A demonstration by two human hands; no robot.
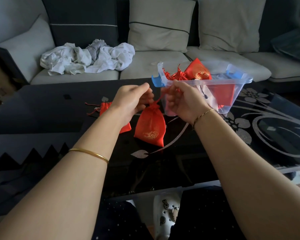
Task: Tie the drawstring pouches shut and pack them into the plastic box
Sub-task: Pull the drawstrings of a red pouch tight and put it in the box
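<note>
A red drawstring pouch (pixel 150 126) with gold print hangs above the black glass table, its neck gathered tight. My left hand (pixel 132 99) and my right hand (pixel 184 101) each pinch one end of its red cord and hold the ends apart above the pouch. A second red pouch (pixel 105 107) lies on the table behind my left wrist, partly hidden, its cords loose. The clear plastic box (pixel 239 87) with blue latches stands just beyond my right hand and holds several red pouches (pixel 198 71).
The black glass table (pixel 267 135) has a silver flower pattern and a near edge by my knees. Behind it stands a grey sofa (pixel 163 68) with a heap of white cloth (pixel 87 58). A white clog (pixel 166 215) shows under the table.
</note>
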